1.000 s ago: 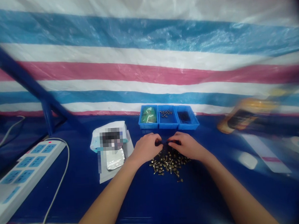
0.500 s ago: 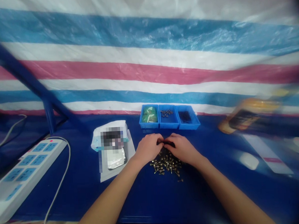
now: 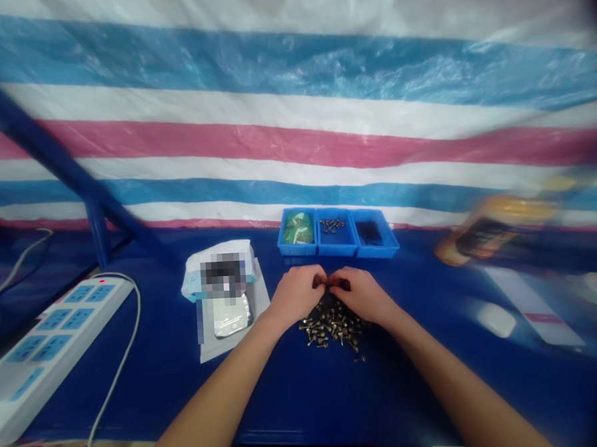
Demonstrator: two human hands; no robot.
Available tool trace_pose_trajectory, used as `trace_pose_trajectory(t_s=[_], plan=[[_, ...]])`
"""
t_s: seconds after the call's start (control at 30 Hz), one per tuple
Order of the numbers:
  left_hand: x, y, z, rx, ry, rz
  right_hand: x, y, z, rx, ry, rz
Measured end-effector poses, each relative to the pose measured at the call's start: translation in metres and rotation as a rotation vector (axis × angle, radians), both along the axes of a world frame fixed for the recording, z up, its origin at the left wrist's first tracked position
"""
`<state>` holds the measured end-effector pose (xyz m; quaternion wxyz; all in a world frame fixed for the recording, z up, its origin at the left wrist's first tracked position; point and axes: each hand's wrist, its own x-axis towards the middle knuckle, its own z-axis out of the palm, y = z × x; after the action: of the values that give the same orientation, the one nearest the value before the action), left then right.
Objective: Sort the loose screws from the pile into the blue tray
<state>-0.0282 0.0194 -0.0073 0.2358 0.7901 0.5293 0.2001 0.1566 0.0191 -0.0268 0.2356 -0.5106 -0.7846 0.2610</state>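
A heap of small brass-coloured screws (image 3: 333,329) lies on the blue table (image 3: 297,390) in front of me. My left hand (image 3: 297,293) and my right hand (image 3: 361,293) meet just above the far side of the heap. Both have their fingers curled, and the fingertips pinch together over a small dark piece between them that I cannot make out. Three small blue bins stand in a row behind the hands: the left bin (image 3: 297,231) holds green parts, the middle bin (image 3: 335,231) holds screws, the right bin (image 3: 374,233) holds dark parts.
A white packet on a sheet of paper with a shiny flat item (image 3: 225,294) lies left of the hands. A white power strip (image 3: 44,343) with its cable is at far left. A white mouse (image 3: 496,320) and a yellow-black tool (image 3: 494,233) are on the right. A striped plastic sheet hangs behind.
My two hands have drawn closer together over the heap, until their fingertips meet. Everything else stays where it was.
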Motion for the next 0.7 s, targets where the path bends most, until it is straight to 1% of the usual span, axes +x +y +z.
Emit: trace_pose_trajectory(t_s=[0.1,0.23,0.4,0.47,0.57,0.63,0.7], plan=[[0.001,0.000,-0.001,0.021,0.011,0.014,-0.002,-0.002,0.001,0.005,0.007,-0.028],[0.001,0.001,-0.003,0.036,-0.007,0.023,-0.004,-0.006,0.001,0.076,-0.066,-0.088],[0.001,0.004,-0.005,0.043,-0.087,0.048,-0.008,-0.010,0.001,0.116,-0.125,-0.109],[0.002,0.005,-0.005,0.028,-0.193,0.076,-0.010,-0.010,0.003,0.152,-0.087,-0.118],[0.003,0.005,-0.002,-0.019,-0.386,0.130,-0.012,-0.011,0.007,0.198,0.053,-0.102],[0.003,0.006,0.001,-0.041,-0.459,0.147,-0.013,-0.012,0.010,0.218,0.165,-0.092],[0.003,0.005,0.003,-0.054,-0.488,0.146,-0.013,-0.012,0.011,0.241,0.251,-0.099]])
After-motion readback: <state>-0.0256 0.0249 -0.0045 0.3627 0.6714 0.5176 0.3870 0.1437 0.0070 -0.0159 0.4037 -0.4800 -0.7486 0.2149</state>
